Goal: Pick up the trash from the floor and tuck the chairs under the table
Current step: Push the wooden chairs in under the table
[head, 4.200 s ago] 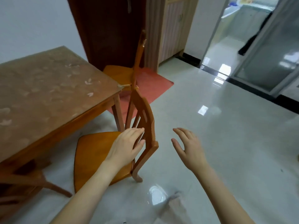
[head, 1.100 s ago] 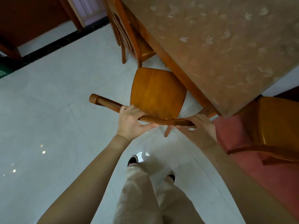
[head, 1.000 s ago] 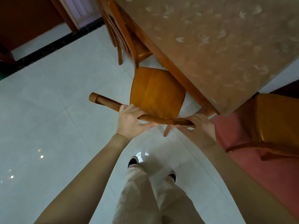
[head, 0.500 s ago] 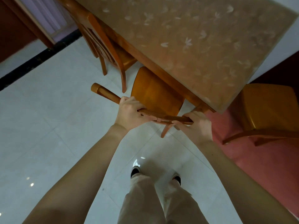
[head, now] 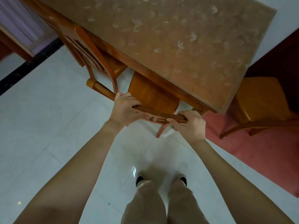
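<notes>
Our left hand [head: 124,109] and right hand [head: 189,123] wrap closed around the chair [head: 152,94] top rail, to steer its seat under the table [head: 178,38].

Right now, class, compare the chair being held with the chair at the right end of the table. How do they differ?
The held chair has its seat partly under the table; the right-end chair sits wholly outside it. The held chair is gripped by the left hand and right hand; the right-end chair is untouched. The held chair stands on white tile, the other on the red mat. Both are orange-brown wood.
</notes>
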Tool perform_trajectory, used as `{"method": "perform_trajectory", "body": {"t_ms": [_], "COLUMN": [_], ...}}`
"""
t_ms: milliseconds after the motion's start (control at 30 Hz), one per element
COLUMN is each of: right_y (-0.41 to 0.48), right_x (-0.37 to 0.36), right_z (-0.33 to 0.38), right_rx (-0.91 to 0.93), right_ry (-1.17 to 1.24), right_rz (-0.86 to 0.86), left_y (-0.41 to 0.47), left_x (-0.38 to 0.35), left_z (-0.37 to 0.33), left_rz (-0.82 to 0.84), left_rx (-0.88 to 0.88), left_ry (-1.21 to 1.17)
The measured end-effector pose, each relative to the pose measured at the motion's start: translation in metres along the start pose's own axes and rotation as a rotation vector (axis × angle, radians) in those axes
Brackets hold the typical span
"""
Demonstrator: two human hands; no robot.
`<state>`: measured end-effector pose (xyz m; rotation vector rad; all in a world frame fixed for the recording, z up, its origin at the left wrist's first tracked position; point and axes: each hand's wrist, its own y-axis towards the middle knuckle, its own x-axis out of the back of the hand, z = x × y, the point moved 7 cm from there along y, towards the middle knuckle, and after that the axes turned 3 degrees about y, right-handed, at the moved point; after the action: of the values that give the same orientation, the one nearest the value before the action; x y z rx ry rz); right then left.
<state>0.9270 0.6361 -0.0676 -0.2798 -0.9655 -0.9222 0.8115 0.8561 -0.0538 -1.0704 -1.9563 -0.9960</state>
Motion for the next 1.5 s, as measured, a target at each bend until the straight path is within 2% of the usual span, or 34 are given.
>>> {"method": "perform_trajectory", "body": {"t_ms": [567, 767, 867, 1033, 1133, 1200, 1300, 1500], "right_y": [0.018, 0.019, 0.023, 0.025, 0.029, 0.035, 0.046, 0.061], "right_x": [-0.041, -0.047, -0.037, -0.034, -0.050, -0.062, -0.078, -0.091], "right_z": [0.058, 0.063, 0.079, 0.129, 0.149, 0.160, 0.167, 0.163], "right_rx": [-0.149, -0.178, -0.102, 0.058, 0.080, 0.103, 0.109, -0.007], "right_ry": [-0.045, -0.080, -0.198, -0.075, 0.008, 0.009, 0.037, 0.098], "right_rz": [-0.044, 0.086, 0.122, 0.112, 0.144, 0.168, 0.182, 0.231], "left_y": [0.034, 0.034, 0.027, -0.001, -0.015, -0.015, -0.004, 0.019], "left_x": [0.022, 0.025, 0.043, 0.085, 0.092, 0.089, 0.085, 0.088], "left_z": [0.070, 0.069, 0.059, 0.069, 0.087, 0.101, 0.112, 0.115], "left_rz": [0.174, 0.278, 0.239, 0.042, -0.041, -0.024, 0.021, 0.145], "left_rx": [0.010, 0.009, 0.022, 0.158, 0.236, 0.265, 0.212, 0.078], "left_ry": [0.018, 0.033, 0.028, -0.053, -0.033, -0.014, 0.017, 0.015]}}
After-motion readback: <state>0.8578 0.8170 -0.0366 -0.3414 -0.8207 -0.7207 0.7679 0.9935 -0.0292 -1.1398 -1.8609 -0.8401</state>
